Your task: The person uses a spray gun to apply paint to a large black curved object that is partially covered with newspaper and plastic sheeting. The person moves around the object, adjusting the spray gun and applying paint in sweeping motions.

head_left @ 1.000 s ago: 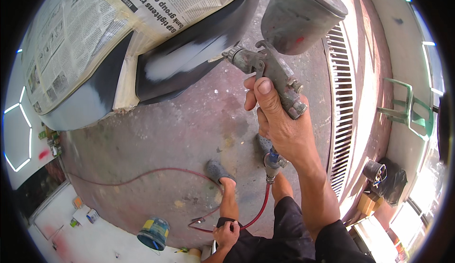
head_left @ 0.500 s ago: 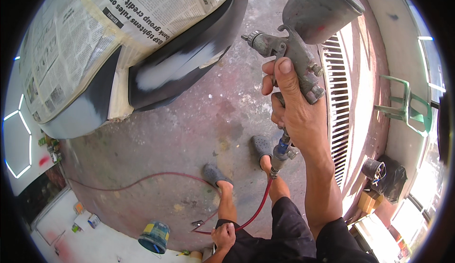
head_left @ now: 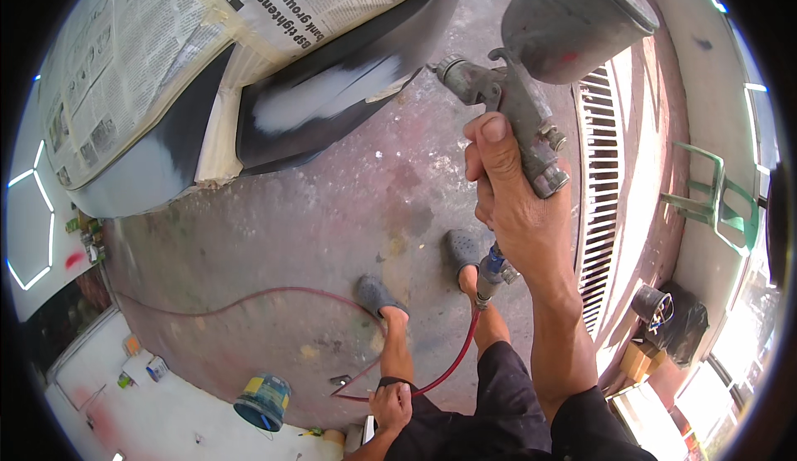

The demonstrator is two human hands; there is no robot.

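Right hand [head_left: 519, 212] grips the spray gun [head_left: 531, 71], nozzle toward the grey patch on the black panel [head_left: 332, 104]. Left hand [head_left: 392, 404] closes on the red hose [head_left: 452, 365].

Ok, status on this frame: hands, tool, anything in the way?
Right hand gripping spray gun. Left hand holding red hose. Gun aimed at black panel; path clear.

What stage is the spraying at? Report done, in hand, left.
Done: newspaper masking is taped over the body, and a pale grey patch sits on the dark panel.
In hand: right hand aims the spray gun at it; left hand grips the red hose.
Left: patch remains lighter than the panel.
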